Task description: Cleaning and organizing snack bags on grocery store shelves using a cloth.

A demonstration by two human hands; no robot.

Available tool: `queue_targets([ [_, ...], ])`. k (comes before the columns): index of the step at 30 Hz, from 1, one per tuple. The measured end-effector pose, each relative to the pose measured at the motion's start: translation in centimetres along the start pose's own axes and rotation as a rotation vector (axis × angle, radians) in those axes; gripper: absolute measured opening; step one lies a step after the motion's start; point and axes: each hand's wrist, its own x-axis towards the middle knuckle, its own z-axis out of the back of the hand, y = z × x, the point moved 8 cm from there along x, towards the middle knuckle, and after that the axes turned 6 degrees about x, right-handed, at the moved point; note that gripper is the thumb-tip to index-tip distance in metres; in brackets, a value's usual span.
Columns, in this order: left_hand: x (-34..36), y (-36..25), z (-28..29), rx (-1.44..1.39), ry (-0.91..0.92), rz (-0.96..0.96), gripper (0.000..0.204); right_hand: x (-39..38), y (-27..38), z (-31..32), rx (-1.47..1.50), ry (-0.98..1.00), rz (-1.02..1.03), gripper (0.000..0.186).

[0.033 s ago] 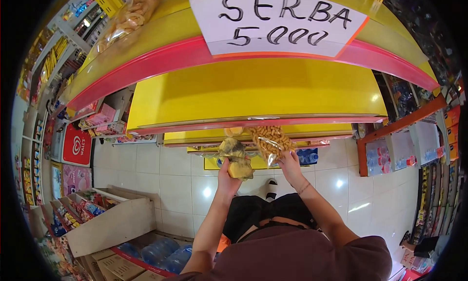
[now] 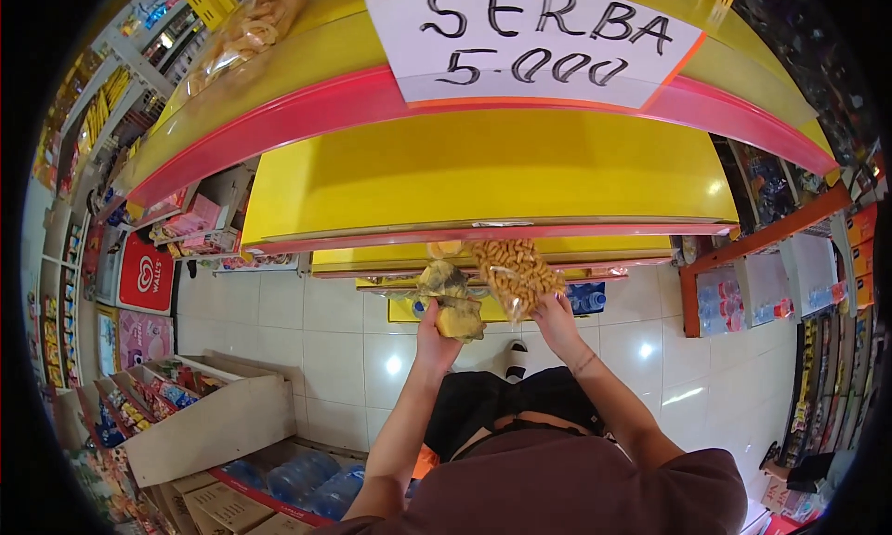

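In front of my body, my left hand (image 2: pixel 433 342) is closed round a crumpled, dirty yellow and grey cloth (image 2: pixel 457 319). My right hand (image 2: pixel 556 323) pinches the near corner of a clear plastic bag (image 2: pixel 514 273) filled with curved orange-brown snacks. The bag is tilted beside the cloth, just below the front edge of a yellow shelf (image 2: pixel 492 177) with a pink rim. That shelf's edge hides the bag's far end. A round orange-yellow thing (image 2: pixel 444 250) shows behind the cloth, too covered to name.
Above hangs an upper shelf rail (image 2: pixel 279 117) with a white handwritten sign (image 2: pixel 539 43) and a bag of pale snacks (image 2: pixel 255 29). Lower left stand a snack bin (image 2: pixel 214 424), large blue water bottles (image 2: pixel 321 484) and cardboard boxes (image 2: pixel 228 507). Blue-wrapped bottles (image 2: pixel 586 297) sit beyond my right hand.
The snack bag has turned slightly in my right hand, so more of its snacks show. The cloth and my left hand have hardly moved.
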Motion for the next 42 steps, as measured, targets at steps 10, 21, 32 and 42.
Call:
queue_targets([
  [10, -2.2, -0.7, -6.4, 0.27, -0.201, -0.318, 0.042, -8.7, 3.3, -3.0, -0.305, 0.485, -0.101, 0.037],
  [21, -5.5, -0.4, -10.8, 0.481, -0.116, -0.376, 0.049, -8.2, 6.8, -9.4, -0.175, 0.563, -0.32, 0.058],
  [32, -9.1, -3.7, -16.9, 1.367, 0.005, -0.909, 0.052, -10.3, 8.1, -10.8, -0.077, 0.366, 0.046, 0.039],
  [42, -11.2, -0.4, -15.3, 1.598, 0.112, -0.886, 0.059, -10.2, 10.2, -9.3, 0.02, 0.208, 0.035, 0.039],
])
